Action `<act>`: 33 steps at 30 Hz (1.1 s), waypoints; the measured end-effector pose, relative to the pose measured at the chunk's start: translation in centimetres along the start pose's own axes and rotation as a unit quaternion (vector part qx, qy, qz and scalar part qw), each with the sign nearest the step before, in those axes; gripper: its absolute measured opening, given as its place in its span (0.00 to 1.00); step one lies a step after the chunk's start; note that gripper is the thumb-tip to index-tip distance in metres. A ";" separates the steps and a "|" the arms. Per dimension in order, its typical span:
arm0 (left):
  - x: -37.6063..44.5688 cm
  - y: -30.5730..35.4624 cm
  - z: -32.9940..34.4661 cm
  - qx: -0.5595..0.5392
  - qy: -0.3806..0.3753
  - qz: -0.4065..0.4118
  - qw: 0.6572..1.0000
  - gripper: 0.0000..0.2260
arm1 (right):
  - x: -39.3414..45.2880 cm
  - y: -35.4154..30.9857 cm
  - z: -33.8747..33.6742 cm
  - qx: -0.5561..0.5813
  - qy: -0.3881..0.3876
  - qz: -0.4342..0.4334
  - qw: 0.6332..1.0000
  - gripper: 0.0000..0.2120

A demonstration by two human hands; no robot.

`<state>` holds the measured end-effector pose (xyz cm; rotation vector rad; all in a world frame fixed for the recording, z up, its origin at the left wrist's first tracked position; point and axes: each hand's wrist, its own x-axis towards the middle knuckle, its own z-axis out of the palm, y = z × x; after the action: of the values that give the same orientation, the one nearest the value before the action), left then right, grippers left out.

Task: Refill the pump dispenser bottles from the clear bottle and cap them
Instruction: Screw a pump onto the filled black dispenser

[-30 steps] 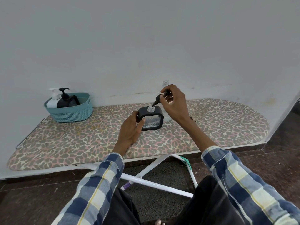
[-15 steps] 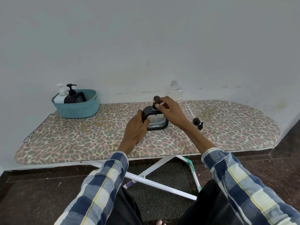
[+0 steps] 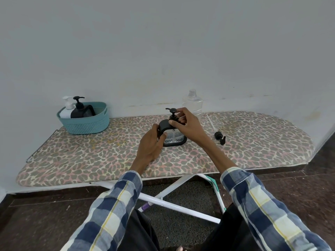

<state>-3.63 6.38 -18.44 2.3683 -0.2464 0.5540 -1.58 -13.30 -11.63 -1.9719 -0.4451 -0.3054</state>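
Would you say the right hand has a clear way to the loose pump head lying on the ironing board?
Probably yes. The loose pump head lies alone on the ironing board, just right of the right hand, with bare cover between them. The hand would first have to let go of the square dispenser's pump.

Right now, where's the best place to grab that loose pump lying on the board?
Probably the round black collar of the loose pump, pinched from above. It lies on its side on the ironing board, right of the right hand, with its thin clear tube trailing toward the wall.
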 end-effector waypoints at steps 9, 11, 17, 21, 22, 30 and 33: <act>0.0 -0.2 0.2 0.001 0.005 0.011 1.000 0.16 | -0.4 0.4 0.8 -0.015 0.041 0.006 0.999 0.16; 0.1 -0.3 0.2 0.004 0.007 0.014 1.000 0.15 | -0.4 0.3 1.0 -0.014 0.040 0.006 0.999 0.19; 0.1 -0.5 0.3 0.004 0.009 0.015 1.000 0.16 | -0.4 0.0 0.6 -0.014 0.029 -0.010 0.999 0.14; 0.0 -0.3 0.3 0.004 0.011 0.018 1.000 0.14 | -0.4 0.3 1.0 -0.006 0.040 0.025 0.999 0.19; 0.0 -0.3 0.3 0.002 0.011 0.018 1.000 0.14 | -0.4 0.2 1.0 -0.004 0.038 0.025 0.999 0.20; 0.0 -0.2 0.2 -0.006 0.007 0.016 1.000 0.16 | -0.4 0.3 0.5 0.010 0.009 0.025 1.000 0.15; 0.0 -0.2 0.2 -0.007 0.007 0.014 1.000 0.14 | -0.5 0.4 1.0 0.011 0.022 0.028 0.999 0.20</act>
<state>-3.54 6.39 -18.70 2.3497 -0.2775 0.5800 -1.83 -12.65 -12.52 -1.9494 -0.3626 -0.3063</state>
